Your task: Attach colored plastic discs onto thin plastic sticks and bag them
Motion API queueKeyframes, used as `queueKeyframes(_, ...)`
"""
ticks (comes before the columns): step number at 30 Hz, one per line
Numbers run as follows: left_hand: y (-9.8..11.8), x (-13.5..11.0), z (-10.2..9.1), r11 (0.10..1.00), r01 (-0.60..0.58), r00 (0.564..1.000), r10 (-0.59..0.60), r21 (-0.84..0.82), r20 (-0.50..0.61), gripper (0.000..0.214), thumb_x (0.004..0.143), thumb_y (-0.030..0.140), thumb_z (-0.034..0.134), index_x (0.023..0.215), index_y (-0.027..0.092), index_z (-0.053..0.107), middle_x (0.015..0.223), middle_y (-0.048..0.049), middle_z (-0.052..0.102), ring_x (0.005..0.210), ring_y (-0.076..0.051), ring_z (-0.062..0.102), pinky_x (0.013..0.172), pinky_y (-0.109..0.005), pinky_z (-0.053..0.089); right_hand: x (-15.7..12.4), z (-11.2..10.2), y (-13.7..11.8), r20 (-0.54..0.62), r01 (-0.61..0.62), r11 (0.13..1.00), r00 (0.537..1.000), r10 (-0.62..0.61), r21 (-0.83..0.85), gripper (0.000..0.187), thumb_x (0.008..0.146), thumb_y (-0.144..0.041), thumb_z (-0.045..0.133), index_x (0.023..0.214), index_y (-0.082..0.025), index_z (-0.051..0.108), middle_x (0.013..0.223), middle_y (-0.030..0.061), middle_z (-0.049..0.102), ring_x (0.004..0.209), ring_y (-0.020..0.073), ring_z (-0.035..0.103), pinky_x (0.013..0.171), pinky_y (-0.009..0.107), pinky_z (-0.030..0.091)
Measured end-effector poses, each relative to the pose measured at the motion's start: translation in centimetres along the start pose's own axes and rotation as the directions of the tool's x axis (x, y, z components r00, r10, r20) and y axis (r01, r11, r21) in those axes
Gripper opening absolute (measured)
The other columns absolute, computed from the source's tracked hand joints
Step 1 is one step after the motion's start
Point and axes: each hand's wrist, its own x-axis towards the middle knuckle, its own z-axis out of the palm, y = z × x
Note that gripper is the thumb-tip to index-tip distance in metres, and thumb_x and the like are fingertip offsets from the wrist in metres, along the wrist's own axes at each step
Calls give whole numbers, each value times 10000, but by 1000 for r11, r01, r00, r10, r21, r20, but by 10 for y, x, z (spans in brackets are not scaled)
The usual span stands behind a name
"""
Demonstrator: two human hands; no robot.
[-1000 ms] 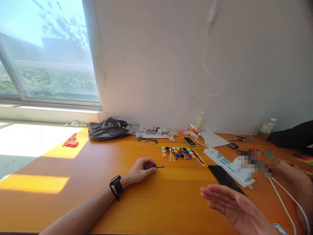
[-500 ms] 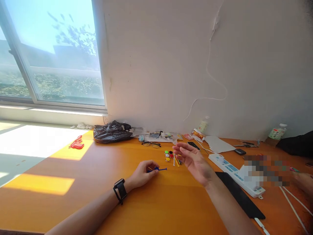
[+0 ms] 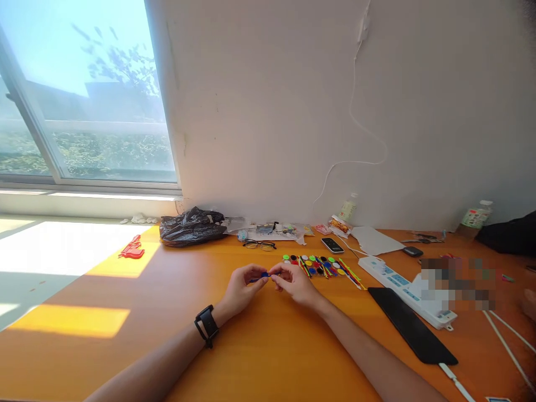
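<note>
My left hand (image 3: 242,290), with a black watch on the wrist, is closed around a small blue plastic piece (image 3: 264,274) that has a round part and a thin stick. My right hand (image 3: 299,286) pinches the stick end of the same piece, fingertips almost touching the left ones. Fingers hide much of the piece. Just beyond my right hand lie several coloured discs (image 3: 309,265) in rows. Thin coloured plastic sticks (image 3: 350,274) lie among and beside them.
Glasses (image 3: 259,245), a black plastic bag (image 3: 191,226) and clear packets (image 3: 280,231) lie toward the wall. At right are a phone (image 3: 332,245), a power strip (image 3: 406,293) and a black slab (image 3: 412,326) with a cable. A red toy gun (image 3: 132,248) lies left.
My right hand has come down and left from its raised, open position and now grips the blue piece. The coloured discs and sticks it covered are now visible. My left hand keeps its hold.
</note>
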Motion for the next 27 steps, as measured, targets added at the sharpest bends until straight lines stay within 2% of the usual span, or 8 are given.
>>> queueKeyframes(4, -2, 2, -4, 978, 108, 991, -93, -176, 93, 404, 732, 278, 849, 1115, 157, 802, 1165, -146, 795, 1086, -300, 739, 1016, -431, 551, 3, -3, 0, -45, -13, 997, 999, 17, 78, 413, 860, -562, 759, 977, -167, 734, 743, 16, 645, 669, 160, 604, 644, 301, 510)
queueKeyframes(7, -9, 4, -7, 911, 210, 973, -159, -354, 168, 390, 748, 233, 767, 1127, 152, 816, 1180, -155, 790, 1137, -318, 720, 1019, -432, 530, 2, -10, -8, -61, -45, 989, 997, 54, 141, 431, 822, -576, 795, 962, -174, 730, 731, -1, 622, 664, 148, 589, 648, 293, 497)
queueKeyframes(10, -10, 5, -8, 847, 250, 963, -168, -470, 209, 359, 787, 259, 749, 1118, 136, 816, 1195, -172, 778, 1122, -311, 716, 993, -411, 524, 1, -12, -16, -38, -66, 981, 997, 74, 184, 446, 794, -579, 820, 957, -176, 723, 754, -3, 624, 663, 140, 582, 651, 292, 495)
queueKeyframes(14, 5, 2, -7, 883, 273, 958, -211, -381, 195, 342, 812, 364, 841, 1066, 139, 801, 1079, -142, 782, 970, -237, 716, 920, -359, 532, -1, -9, -18, 38, -50, 989, 998, 45, 138, 450, 826, -589, 778, 994, -175, 721, 873, 47, 683, 713, 157, 619, 679, 313, 523)
queueKeyframes(18, 21, -2, -7, 930, 220, 975, -200, -295, 96, 402, 762, 413, 904, 1039, 149, 779, 1031, -111, 772, 932, -212, 698, 895, -338, 538, -4, -12, -24, -60, 91, 990, 993, -98, -104, 413, 904, -476, 710, 1231, -223, 700, 1188, 111, 686, 1000, 227, 659, 850, 375, 546)
queueKeyframes(21, 25, -2, -8, 944, 223, 974, -225, -244, 22, 409, 758, 420, 906, 1032, 146, 776, 1033, -114, 778, 933, -221, 701, 896, -346, 548, -8, -19, -29, -128, 140, 961, 976, -174, -238, 398, 977, -404, 612, 1331, -227, 657, 959, 55, 669, 881, 198, 624, 805, 344, 508)
queueKeyframes(24, 25, -1, -9, 951, 217, 975, -222, -220, -1, 397, 761, 413, 904, 1020, 141, 776, 1031, -117, 786, 943, -229, 707, 900, -350, 554, -10, -20, -31, -105, 119, 969, 984, -144, -215, 396, 1018, -364, 527, 1370, -215, 629, 754, -19, 551, 706, 161, 533, 700, 300, 439)
queueKeyframes(27, 24, 0, -9, 960, 183, 982, -190, -214, -16, 378, 763, 408, 900, 997, 140, 774, 990, -108, 789, 922, -227, 710, 895, -351, 558, -9, -17, -27, -40, 104, 980, 993, -112, -172, 293, 994, -309, 491, 1141, -207, 724, 741, -17, 537, 689, 149, 476, 696, 287, 405)
